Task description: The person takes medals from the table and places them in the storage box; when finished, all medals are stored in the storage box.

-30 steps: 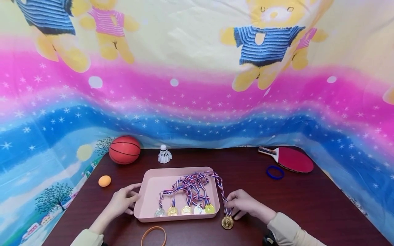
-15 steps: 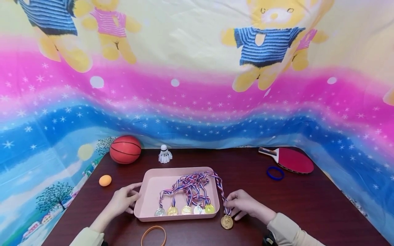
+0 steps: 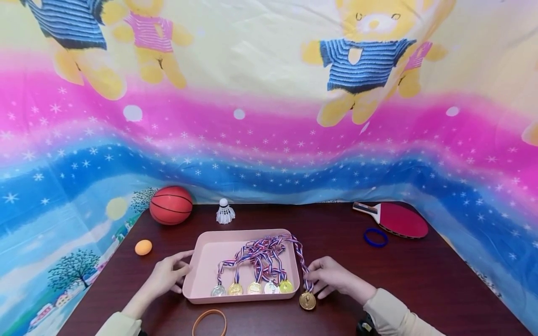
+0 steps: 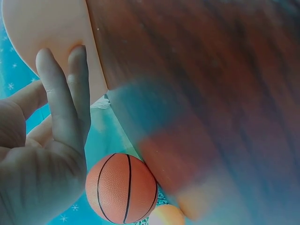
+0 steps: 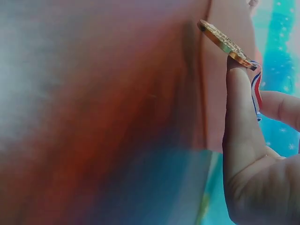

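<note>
While the left hand (image 3: 168, 274) rests open-fingered against the pink tray (image 3: 201, 261), the right hand (image 3: 332, 276) pinches the gold medal's ribbon (image 3: 303, 267), seemingly lifting it trayward.

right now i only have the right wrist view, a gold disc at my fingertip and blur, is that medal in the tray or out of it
Observer: Out. The gold medal lies on the table by the pink tray's near right corner; its ribbon runs up over the rim.
Operator: anything else in the tray
Observer: Five medals in a row along the near wall.
Operator: where's the left hand
Observer: The left hand rests against the tray's left wall, fingers straight.
</note>
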Motion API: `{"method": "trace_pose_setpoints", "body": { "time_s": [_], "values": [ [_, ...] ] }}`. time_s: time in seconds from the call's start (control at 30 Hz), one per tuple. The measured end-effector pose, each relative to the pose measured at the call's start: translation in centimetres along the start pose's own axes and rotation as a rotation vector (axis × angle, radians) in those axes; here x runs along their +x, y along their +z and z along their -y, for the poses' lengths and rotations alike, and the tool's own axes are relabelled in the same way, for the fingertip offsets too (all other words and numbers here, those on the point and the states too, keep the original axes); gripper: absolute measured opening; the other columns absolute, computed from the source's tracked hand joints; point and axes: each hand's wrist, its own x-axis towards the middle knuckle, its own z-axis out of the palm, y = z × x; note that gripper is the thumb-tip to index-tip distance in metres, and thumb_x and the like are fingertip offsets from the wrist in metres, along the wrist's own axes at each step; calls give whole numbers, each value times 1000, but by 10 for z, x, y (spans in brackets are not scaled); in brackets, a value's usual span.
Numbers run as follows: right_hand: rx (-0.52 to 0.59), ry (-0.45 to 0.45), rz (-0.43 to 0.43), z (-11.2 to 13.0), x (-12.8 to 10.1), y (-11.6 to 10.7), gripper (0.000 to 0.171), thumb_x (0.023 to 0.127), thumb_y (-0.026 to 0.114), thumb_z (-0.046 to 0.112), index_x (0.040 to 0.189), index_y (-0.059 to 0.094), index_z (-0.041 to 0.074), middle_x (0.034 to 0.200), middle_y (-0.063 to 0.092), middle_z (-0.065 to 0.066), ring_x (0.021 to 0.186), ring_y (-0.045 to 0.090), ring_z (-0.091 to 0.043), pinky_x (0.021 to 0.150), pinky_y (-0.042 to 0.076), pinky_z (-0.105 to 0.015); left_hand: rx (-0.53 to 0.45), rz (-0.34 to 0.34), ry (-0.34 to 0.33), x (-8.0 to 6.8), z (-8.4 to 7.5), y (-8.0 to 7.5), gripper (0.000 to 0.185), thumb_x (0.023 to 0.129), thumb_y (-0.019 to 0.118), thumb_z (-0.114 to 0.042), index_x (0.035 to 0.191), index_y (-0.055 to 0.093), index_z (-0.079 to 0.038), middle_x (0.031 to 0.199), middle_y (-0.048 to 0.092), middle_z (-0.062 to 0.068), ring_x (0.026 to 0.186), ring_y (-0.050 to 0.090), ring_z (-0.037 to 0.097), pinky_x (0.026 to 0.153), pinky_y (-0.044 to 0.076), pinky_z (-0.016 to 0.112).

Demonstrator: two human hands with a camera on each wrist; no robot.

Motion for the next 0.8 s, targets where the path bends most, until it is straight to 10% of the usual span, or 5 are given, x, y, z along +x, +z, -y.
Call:
{"method": "trace_pose_setpoints", "body": {
  "time_s": [0.8],
  "values": [
    [24,-88,3,99,25,-12,17,90,60,11,97,59,-5,70,62,-4,56,64,-12,51,56,-27,-32,7,-16,0,2,0,48,93,57,-6,139,46,-1,93,68,12,63,66,19,49,57,37]
  ]
}}
